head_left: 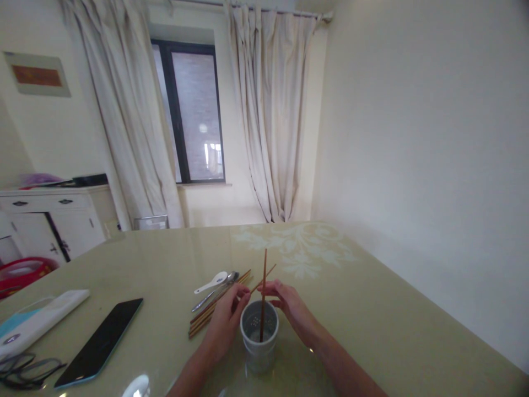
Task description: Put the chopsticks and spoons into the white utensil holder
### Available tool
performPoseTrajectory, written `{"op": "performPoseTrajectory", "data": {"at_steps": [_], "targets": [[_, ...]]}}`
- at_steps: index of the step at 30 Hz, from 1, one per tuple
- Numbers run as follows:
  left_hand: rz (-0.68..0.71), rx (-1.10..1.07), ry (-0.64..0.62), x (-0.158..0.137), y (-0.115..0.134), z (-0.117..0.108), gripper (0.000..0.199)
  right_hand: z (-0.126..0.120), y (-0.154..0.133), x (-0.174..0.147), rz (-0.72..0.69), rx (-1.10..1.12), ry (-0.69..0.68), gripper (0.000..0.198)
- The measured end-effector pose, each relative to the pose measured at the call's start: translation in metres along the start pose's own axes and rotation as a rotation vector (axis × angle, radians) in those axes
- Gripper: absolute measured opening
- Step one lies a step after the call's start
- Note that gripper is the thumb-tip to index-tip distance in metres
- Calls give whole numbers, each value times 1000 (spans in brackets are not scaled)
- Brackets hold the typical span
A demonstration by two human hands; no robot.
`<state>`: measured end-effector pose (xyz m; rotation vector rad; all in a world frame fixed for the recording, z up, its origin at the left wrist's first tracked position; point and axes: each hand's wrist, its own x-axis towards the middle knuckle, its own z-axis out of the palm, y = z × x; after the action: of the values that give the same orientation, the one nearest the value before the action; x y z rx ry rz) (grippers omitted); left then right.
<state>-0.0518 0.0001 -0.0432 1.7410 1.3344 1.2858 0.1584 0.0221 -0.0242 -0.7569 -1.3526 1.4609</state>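
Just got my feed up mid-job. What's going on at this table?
A person's left hand holds a slanted chopstick near its lower end. The right hand is close beside it; whether it grips anything is unclear. Between the forearms stands a grey utensil holder with another chopstick upright inside. Beside the left hand lie loose chopsticks, a white spoon and at least one metal spoon.

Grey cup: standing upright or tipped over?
Upright. The grey cup stands base-down on the table, its rim facing up and one chopstick rising from inside.
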Motion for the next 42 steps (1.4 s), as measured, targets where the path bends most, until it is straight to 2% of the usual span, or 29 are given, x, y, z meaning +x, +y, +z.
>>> {"op": "performPoseTrajectory", "data": {"at_steps": [2, 9, 12, 15, 18, 21, 26, 32, 36, 38, 42], "targets": [[-4, -55, -44, -2, 2, 3, 39, 4, 1, -2, 4, -21, -39, 59], [12, -34, -48, 0, 4, 1, 39, -1, 3, 0, -141, -23, 9, 51], [45, 76, 39, 5, -3, -7, 42, -12, -1, 4, -325, -59, 274, 48], [41, 342, 185, 11, -18, -22, 37, -29, -14, 7, -521, -18, 569, 46], [-24, 652, 180, 13, -32, -36, 26, -44, -30, 8, -600, 149, 676, 40], [-61, 798, 88, 12, -35, -41, 19, -46, -40, 6, -590, 232, 628, 36], [-90, 828, 25, 10, -30, -37, 14, -27, -35, 1, -563, 229, 471, 35], [-150, 812, -7, 8, -28, -33, 14, -8, -28, -10, -583, -27, 283, 42], [-152, 799, -34, 7, -25, -32, 15, 3, -31, -21, -533, -200, 129, 43], [-143, 796, -32, 7, -25, -32, 15, 10, -31, -25, -493, -256, 98, 42], [-110, 795, -29, 6, -24, -31, 15, 18, -27, -25, -460, -301, 125, 38]]}}
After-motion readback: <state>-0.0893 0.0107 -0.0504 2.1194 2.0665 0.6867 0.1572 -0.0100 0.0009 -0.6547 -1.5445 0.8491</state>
